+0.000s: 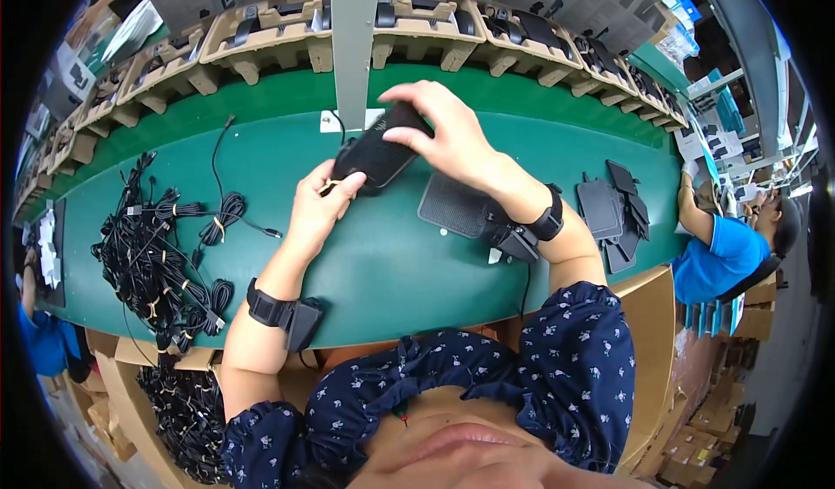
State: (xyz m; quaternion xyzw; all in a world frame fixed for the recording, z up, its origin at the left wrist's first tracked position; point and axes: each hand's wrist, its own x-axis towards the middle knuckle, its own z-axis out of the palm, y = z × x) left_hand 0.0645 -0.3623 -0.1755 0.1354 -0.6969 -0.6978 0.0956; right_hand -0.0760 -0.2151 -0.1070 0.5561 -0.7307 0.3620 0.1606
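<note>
Above the bench, near the grey post, both my hands hold a flat black rectangular device [379,154] with a finely textured face, tilted up to the right. My left hand [320,206] pinches its lower left end, where a thin tan band or tie shows by the fingers. My right hand [452,139] grips the upper right end, its thumb across the face and its fingers round the far edge. Under my right forearm lies a similar black textured panel [452,204], beside a wrist-strapped black box. Left of my left hand lies a cable bundle [228,217].
A heap of tied black cables [143,250] covers the bench's left side. Flat black plates [602,209] are stacked at right. Cardboard trays [426,41] line the back behind the grey post [353,45]. A carton of cables [183,415] stands below. Co-workers sit at both sides.
</note>
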